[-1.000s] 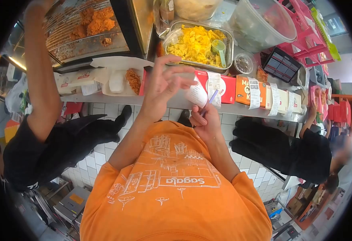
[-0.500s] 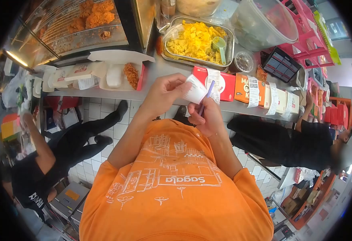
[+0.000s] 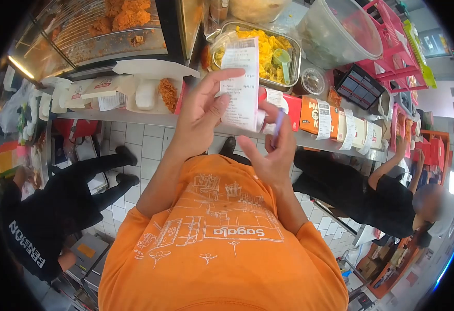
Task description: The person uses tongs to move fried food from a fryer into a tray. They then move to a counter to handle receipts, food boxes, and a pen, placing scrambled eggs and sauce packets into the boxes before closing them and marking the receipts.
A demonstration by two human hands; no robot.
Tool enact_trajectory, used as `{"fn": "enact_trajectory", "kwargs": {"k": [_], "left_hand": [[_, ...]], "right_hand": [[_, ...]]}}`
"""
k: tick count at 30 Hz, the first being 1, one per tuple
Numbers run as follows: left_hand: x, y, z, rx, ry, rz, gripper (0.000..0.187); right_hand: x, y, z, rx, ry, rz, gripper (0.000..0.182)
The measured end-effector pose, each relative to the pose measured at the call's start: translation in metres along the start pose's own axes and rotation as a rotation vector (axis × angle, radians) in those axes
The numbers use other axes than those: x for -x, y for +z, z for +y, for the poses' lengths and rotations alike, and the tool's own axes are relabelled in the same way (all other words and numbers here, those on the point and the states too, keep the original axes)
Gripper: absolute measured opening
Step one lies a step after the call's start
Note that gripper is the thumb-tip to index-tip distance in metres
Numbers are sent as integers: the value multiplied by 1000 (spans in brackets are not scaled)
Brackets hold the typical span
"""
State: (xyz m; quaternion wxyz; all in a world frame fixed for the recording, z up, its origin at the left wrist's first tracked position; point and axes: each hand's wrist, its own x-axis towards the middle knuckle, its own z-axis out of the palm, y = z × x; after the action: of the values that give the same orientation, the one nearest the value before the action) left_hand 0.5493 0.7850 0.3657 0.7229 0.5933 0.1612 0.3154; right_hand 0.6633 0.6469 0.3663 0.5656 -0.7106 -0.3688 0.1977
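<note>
Upright above the counter edge, a printed paper receipt (image 3: 240,85) is pinched between the thumb and fingers of my left hand (image 3: 206,111). My right hand (image 3: 273,155) is beside its lower right corner, holding a purple pen (image 3: 278,123) between its fingers, with the thumb apart. Behind the hands lies a red box (image 3: 293,106) with a slip on it, partly covered. To its right stands an orange box (image 3: 310,115), also with a receipt. The paper covers part of a metal tray of yellow food (image 3: 297,65) with a green scoop (image 3: 284,58).
Fried chicken (image 3: 131,15) sits in a display case at upper left. Below are open boxes (image 3: 145,94), one with chicken. A large clear tub (image 3: 335,31), a lidded cup (image 3: 314,80) and a black tablet (image 3: 360,85) stand right. Co-workers (image 3: 51,217) (image 3: 387,192) are on both sides.
The receipt has been unfolded and raised upright by my left hand. My right hand has moved slightly right and down, its thumb spreading. Both co-workers have shifted.
</note>
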Motion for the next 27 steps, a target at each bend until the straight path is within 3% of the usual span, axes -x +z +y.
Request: {"fn": "enact_trajectory", "kwargs": {"k": [1, 4, 6, 9, 15, 19, 21, 27], "left_hand": [[0, 4, 5, 203, -47, -24, 44], [-3, 5, 12, 148, 45, 28, 50], [-1, 5, 20, 104, 61, 39, 46], [1, 7, 26, 51, 86, 49, 45], [3, 13, 29, 37, 103, 45, 45], [4, 14, 29, 49, 123, 51, 46], [5, 15, 28, 30, 129, 62, 46], [10, 15, 21, -21, 119, 73, 49]], "right_hand": [[0, 3, 3, -5, 32, -54, 43], [1, 13, 12, -217, 97, -123, 32], [2, 13, -7, -468, 249, -131, 29], [3, 8, -16, -529, 151, -132, 29], [2, 9, -1, -411, 49, -143, 45], [7, 11, -1, -406, 51, -139, 43], [8, 14, -13, -472, 91, -35, 34], [11, 12, 3, -322, 74, -70, 41]]}}
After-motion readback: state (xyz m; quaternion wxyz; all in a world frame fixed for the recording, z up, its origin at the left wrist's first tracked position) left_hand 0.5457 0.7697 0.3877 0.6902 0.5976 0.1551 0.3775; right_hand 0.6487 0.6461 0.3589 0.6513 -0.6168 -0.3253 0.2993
